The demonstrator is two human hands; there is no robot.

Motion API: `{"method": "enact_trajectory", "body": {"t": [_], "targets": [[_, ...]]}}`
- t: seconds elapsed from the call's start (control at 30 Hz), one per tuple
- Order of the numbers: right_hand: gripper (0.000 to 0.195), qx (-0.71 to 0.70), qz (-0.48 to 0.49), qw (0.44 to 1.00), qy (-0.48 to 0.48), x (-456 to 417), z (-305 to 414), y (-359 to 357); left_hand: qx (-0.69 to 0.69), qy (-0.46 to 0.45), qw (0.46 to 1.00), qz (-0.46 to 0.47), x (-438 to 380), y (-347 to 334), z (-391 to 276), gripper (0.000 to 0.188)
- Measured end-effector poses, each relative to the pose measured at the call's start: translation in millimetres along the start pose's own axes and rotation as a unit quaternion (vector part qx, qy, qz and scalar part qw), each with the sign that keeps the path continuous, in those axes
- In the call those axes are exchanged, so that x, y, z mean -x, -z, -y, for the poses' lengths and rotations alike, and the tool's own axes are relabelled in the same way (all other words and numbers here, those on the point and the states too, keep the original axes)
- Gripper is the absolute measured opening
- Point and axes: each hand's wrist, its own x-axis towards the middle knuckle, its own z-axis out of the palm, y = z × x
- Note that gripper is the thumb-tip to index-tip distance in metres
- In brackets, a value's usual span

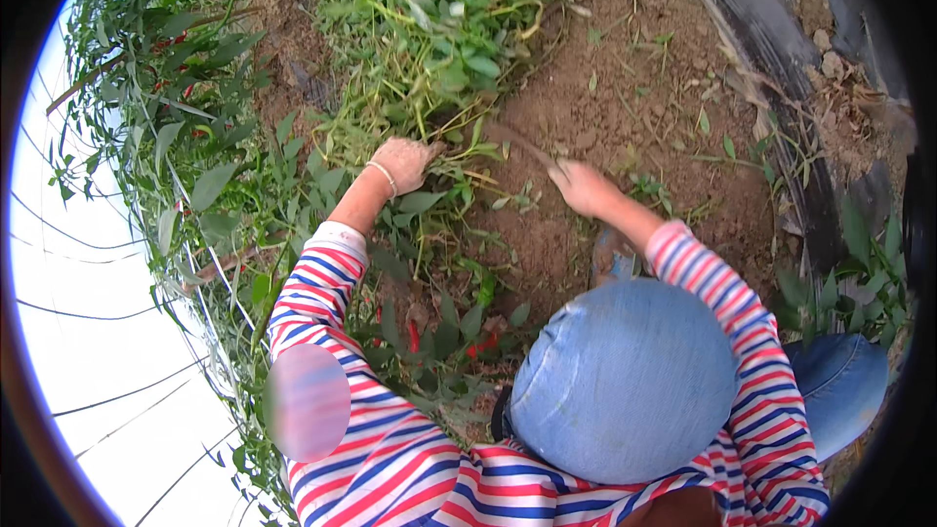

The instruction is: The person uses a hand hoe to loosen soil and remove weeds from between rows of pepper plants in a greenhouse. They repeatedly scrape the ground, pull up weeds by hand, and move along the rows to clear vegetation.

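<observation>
My left hand [407,163], with a thin pale bracelet at the wrist, is closed around some green plant stems [446,154] at the lower edge of a leafy heap. To its right my right hand [583,188] grips a slim, motion-blurred tool [523,144] that points up and left towards the stems; its kind cannot be told. The two hands are apart, with brown soil [542,234] between and below them. A large heap of green plants [439,36] lies beyond my left hand.
Pepper plants [219,183] with red peppers stand along the left, beside strings. Black plastic film [776,88] with soil on it curves along the right. My denim-covered knee [622,380] is below my right hand. More leafy plants [842,293] grow at the lower right.
</observation>
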Motion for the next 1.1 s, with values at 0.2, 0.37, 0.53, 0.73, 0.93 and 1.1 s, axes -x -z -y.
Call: {"method": "enact_trajectory", "body": {"t": [0.2,0.37,0.53,0.73,0.93,1.1], "targets": [[0.031,-0.035,0.126,0.982,-0.137,50,-48,107,0.193,0.190,0.956,-0.110,-3,0,95,0.052],[0.034,-0.123,0.095,0.977,-0.146,63,-24,208,0.675,0.251,0.558,-0.413,19,-8,215,0.029],[0.027,-0.299,-0.161,0.927,-0.162,55,-59,224,0.061,0.447,0.851,-0.267,-8,71,160,0.052],[0.045,-0.530,-0.146,0.820,-0.163,58,-40,174,-0.211,-0.034,0.956,-0.199,-69,102,-12,0.050],[0.031,-0.421,-0.187,0.872,-0.166,77,-56,160,-0.082,-0.067,0.985,-0.134,-209,136,-24,0.083],[0.028,-0.286,-0.344,0.889,-0.094,74,-58,146,-0.111,0.226,0.964,-0.087,-220,135,104,0.023]]}}
